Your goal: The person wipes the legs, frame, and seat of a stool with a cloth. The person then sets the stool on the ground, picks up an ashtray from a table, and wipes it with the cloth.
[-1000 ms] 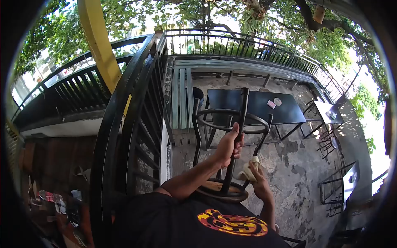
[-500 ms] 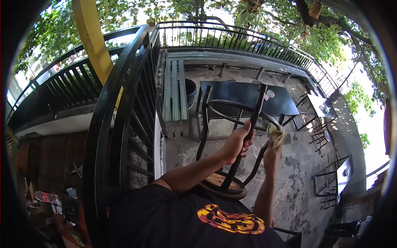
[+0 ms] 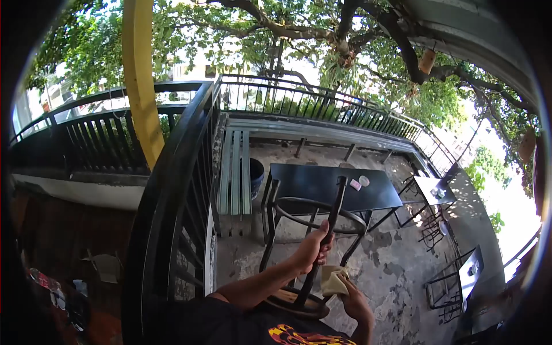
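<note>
An upturned stool (image 3: 270,241) with dark metal legs and a ring brace is held in front of my chest, legs pointing up and away. My left hand (image 3: 314,248) is wrapped round one of its legs, around the middle. A pale yellowish cloth (image 3: 334,280) is in my right hand (image 3: 353,298), which presses it against a lower part of another leg, close to the seat. The stool's round wooden seat (image 3: 299,300) is at the bottom, partly hidden by my left forearm.
A black table (image 3: 310,181) with small pale items on it stands ahead, beside a slatted bench (image 3: 234,172) and a dark bin (image 3: 256,175). A black railing (image 3: 172,190) runs close on my left. More tables (image 3: 435,190) stand to the right.
My right hand has slid the cloth down the stool leg, from near the ring brace toward the seat. My left hand keeps its grip. The view has tilted up.
</note>
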`<state>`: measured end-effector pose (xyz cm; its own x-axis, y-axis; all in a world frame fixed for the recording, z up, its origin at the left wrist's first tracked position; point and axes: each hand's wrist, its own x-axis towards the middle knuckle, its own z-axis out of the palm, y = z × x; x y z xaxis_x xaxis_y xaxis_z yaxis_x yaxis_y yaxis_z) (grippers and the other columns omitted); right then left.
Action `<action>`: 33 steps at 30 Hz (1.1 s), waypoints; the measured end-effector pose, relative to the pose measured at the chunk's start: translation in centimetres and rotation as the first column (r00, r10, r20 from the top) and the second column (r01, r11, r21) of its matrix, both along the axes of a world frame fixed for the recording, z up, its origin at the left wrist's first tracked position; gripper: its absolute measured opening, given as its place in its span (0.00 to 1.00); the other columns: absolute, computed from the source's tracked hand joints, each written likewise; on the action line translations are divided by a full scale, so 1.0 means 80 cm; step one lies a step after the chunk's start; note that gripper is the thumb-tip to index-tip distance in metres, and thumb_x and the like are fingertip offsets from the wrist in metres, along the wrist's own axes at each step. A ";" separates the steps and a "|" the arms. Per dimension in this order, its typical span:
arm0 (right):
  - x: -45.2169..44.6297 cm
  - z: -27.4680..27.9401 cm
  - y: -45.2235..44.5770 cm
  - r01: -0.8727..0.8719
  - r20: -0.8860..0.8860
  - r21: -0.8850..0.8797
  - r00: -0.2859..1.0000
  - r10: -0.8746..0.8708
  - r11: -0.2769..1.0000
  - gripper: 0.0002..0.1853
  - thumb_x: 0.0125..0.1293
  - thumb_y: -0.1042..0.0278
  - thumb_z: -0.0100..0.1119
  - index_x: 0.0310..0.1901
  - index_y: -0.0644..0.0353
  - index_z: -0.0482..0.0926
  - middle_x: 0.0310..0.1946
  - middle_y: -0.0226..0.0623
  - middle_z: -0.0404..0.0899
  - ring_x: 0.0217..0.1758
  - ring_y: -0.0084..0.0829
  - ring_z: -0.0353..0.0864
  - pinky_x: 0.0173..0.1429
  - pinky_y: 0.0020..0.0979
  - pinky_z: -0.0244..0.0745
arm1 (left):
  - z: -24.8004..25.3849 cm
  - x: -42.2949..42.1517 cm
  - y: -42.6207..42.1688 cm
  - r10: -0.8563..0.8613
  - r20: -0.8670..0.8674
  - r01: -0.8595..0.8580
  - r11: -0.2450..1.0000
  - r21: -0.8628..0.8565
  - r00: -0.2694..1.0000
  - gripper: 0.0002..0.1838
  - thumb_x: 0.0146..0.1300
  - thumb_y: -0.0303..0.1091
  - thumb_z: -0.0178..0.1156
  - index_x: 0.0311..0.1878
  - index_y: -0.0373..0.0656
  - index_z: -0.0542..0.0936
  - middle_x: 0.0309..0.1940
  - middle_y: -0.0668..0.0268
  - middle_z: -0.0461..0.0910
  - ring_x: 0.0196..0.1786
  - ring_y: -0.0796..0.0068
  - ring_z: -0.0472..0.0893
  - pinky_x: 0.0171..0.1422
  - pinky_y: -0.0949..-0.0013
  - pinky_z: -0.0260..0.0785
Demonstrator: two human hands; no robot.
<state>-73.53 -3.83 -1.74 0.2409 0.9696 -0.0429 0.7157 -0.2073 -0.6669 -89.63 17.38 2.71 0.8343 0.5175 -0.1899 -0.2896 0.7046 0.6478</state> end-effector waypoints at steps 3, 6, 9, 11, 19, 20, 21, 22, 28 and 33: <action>-0.005 0.013 0.022 0.012 0.043 -0.065 0.999 -0.010 0.998 0.30 0.67 0.76 0.59 0.72 0.57 0.72 0.63 0.52 0.79 0.68 0.54 0.77 0.68 0.43 0.73 | 0.006 -0.004 -0.009 0.016 -0.039 -0.015 1.000 0.007 0.999 0.31 0.73 0.74 0.45 0.32 0.55 0.68 0.20 0.81 0.57 0.19 0.86 0.54 0.24 0.76 0.48; -0.016 0.009 0.026 0.005 0.172 -0.075 0.985 0.008 0.997 0.25 0.69 0.69 0.58 0.68 0.55 0.75 0.63 0.53 0.79 0.63 0.57 0.79 0.62 0.49 0.76 | -0.005 -0.005 -0.007 -0.015 0.007 0.015 0.999 0.046 1.000 0.32 0.73 0.75 0.44 0.31 0.55 0.69 0.20 0.80 0.58 0.18 0.86 0.54 0.24 0.76 0.49; -0.038 0.019 0.024 0.024 0.226 -0.134 0.974 0.007 0.991 0.24 0.71 0.64 0.56 0.68 0.54 0.75 0.63 0.53 0.78 0.61 0.59 0.80 0.59 0.52 0.78 | -0.007 -0.005 -0.009 -0.007 -0.010 0.008 1.000 0.030 1.000 0.32 0.73 0.75 0.44 0.30 0.55 0.67 0.19 0.81 0.57 0.18 0.86 0.53 0.24 0.75 0.48; -0.045 0.023 0.018 0.031 0.244 -0.128 0.970 0.002 0.991 0.23 0.71 0.63 0.55 0.68 0.52 0.75 0.58 0.53 0.82 0.57 0.60 0.82 0.57 0.53 0.78 | -0.007 -0.004 -0.010 -0.007 -0.019 0.008 1.000 0.019 1.000 0.32 0.74 0.75 0.44 0.30 0.55 0.67 0.19 0.81 0.56 0.17 0.86 0.52 0.24 0.74 0.48; -0.035 0.022 -0.005 -0.002 0.149 -0.489 0.985 0.086 0.872 0.26 0.68 0.60 0.57 0.69 0.42 0.76 0.50 0.52 0.86 0.53 0.58 0.85 0.56 0.52 0.79 | -0.005 -0.006 -0.015 -0.014 -0.015 0.014 1.000 -0.009 1.000 0.31 0.74 0.73 0.44 0.31 0.54 0.68 0.19 0.80 0.56 0.17 0.85 0.52 0.23 0.74 0.48; -0.033 0.024 -0.006 0.003 0.136 -0.559 0.987 0.088 0.829 0.26 0.68 0.59 0.57 0.69 0.41 0.75 0.51 0.52 0.86 0.54 0.57 0.85 0.57 0.51 0.79 | -0.006 -0.005 -0.015 -0.017 -0.002 0.017 1.000 -0.009 1.000 0.31 0.74 0.73 0.44 0.32 0.54 0.68 0.19 0.80 0.56 0.17 0.85 0.52 0.23 0.75 0.48; -0.027 0.010 -0.011 -0.040 0.083 -0.553 0.991 0.102 0.832 0.29 0.67 0.56 0.60 0.70 0.40 0.75 0.53 0.52 0.85 0.57 0.54 0.85 0.59 0.50 0.78 | -0.007 -0.006 -0.015 -0.024 0.011 0.024 1.000 -0.005 1.000 0.31 0.74 0.73 0.44 0.32 0.53 0.69 0.19 0.80 0.56 0.17 0.85 0.52 0.23 0.75 0.47; -0.023 0.007 -0.014 -0.041 0.075 -0.553 0.992 0.098 0.832 0.29 0.66 0.56 0.60 0.71 0.40 0.74 0.53 0.53 0.85 0.57 0.53 0.85 0.60 0.49 0.78 | -0.008 -0.006 -0.014 -0.032 0.022 0.032 0.999 0.000 0.999 0.31 0.74 0.73 0.44 0.33 0.53 0.69 0.19 0.80 0.56 0.17 0.85 0.52 0.23 0.75 0.47; 0.011 0.037 -0.019 0.122 -0.099 -0.134 0.986 -0.136 0.983 0.32 0.68 0.68 0.62 0.74 0.53 0.70 0.57 0.52 0.84 0.61 0.49 0.85 0.63 0.43 0.79 | 0.001 -0.013 -0.019 -0.023 0.029 0.023 1.000 0.007 0.999 0.31 0.74 0.73 0.44 0.36 0.52 0.70 0.20 0.80 0.56 0.19 0.85 0.53 0.24 0.75 0.48; 0.052 -0.017 0.025 0.329 0.159 0.489 0.877 -0.453 0.808 0.33 0.67 0.77 0.63 0.74 0.57 0.69 0.73 0.59 0.65 0.79 0.63 0.59 0.80 0.57 0.57 | 0.007 -0.015 -0.029 -0.022 0.020 0.021 0.999 0.049 1.000 0.31 0.74 0.74 0.44 0.34 0.53 0.70 0.20 0.81 0.56 0.18 0.86 0.53 0.23 0.75 0.47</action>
